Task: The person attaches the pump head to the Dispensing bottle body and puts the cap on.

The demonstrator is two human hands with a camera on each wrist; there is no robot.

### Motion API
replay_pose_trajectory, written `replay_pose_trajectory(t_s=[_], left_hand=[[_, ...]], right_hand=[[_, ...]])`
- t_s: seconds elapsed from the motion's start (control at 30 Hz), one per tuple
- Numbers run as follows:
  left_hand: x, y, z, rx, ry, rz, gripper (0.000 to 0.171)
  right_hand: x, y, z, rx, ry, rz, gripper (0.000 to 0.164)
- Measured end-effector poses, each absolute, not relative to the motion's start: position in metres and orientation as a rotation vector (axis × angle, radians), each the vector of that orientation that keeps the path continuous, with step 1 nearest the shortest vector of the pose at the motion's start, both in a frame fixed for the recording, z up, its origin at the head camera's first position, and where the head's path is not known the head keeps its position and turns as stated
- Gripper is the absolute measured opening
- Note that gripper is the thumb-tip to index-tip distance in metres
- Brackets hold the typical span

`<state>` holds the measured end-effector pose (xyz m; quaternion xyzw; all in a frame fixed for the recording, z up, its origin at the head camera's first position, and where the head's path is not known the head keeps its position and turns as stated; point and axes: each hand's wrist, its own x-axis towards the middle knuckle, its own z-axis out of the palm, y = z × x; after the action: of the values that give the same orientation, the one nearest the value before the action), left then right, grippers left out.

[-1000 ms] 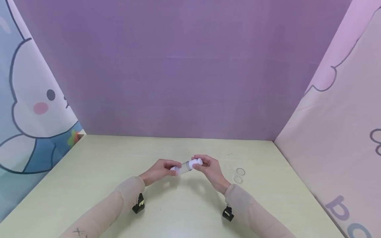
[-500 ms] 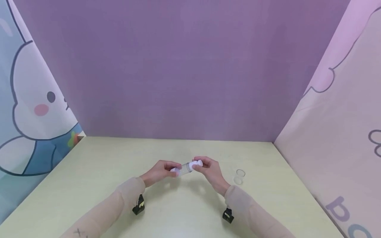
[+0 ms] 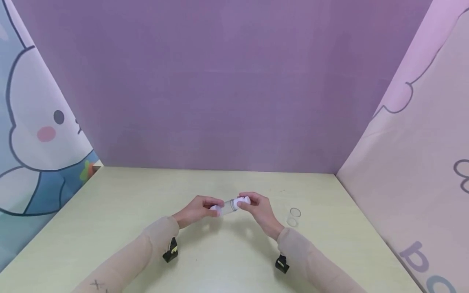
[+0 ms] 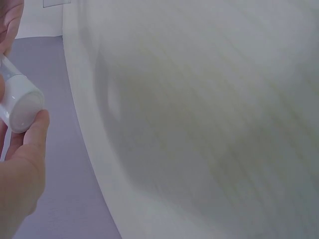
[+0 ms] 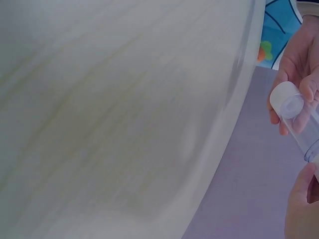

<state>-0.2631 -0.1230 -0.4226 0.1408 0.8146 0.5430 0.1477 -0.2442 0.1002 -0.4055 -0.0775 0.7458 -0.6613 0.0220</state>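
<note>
A broad purple panel (image 3: 220, 89) rises along the far side of the scene; before it spreads a pale yellow table (image 3: 234, 260); at the left stands a panel printed with a white cartoon animal (image 3: 40, 118) with a pink cheek; at the right is a pale pink panel (image 3: 410, 171) with grey outlines and purple and blue lettering.

From the near edge reach a person's two arms in beige sleeves, the left sleeve (image 3: 122, 258) bearing small dark marks, the right sleeve (image 3: 311, 260) plain; the left hand (image 3: 197, 210) and the right hand (image 3: 258, 207) meet at the middle of the scene, around one small bottle (image 3: 228, 207); the bottle is held sideways and slanting above the table, its body clear, both ends white.

The left hand grips the white left end (image 4: 22, 99), thumb on the near side, fingers curled round to the far side; the right hand pinches the white right end (image 3: 242, 202) between thumb and fingers; both grips are closed as far as the bottle allows.

A clear cup (image 3: 293, 217) is on the table just right of the right hand, apparently upright; a small black device hangs at each wrist, left (image 3: 170, 250) and right (image 3: 281, 264).
</note>
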Motion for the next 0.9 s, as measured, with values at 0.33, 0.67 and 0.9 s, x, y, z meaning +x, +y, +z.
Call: replay_pose_trajectory(t_s=[0.33,0.67,0.9], left_hand=[[-0.262,-0.126,-0.416,0.351,2.366,1.566,0.034],[-0.266,-0.126,-0.424,0.359,2.345,1.578,0.035],[-0.267,-0.125,-0.421,0.384,2.356,1.570,0.035]], right_hand=[[-0.247,0.113,-0.402,-0.448,2.209,-2.038,0.048],[-0.246,0.110,-0.407,-0.513,2.130,-2.061,0.046],[-0.248,0.107,-0.404,-0.469,2.132,-2.098,0.047]])
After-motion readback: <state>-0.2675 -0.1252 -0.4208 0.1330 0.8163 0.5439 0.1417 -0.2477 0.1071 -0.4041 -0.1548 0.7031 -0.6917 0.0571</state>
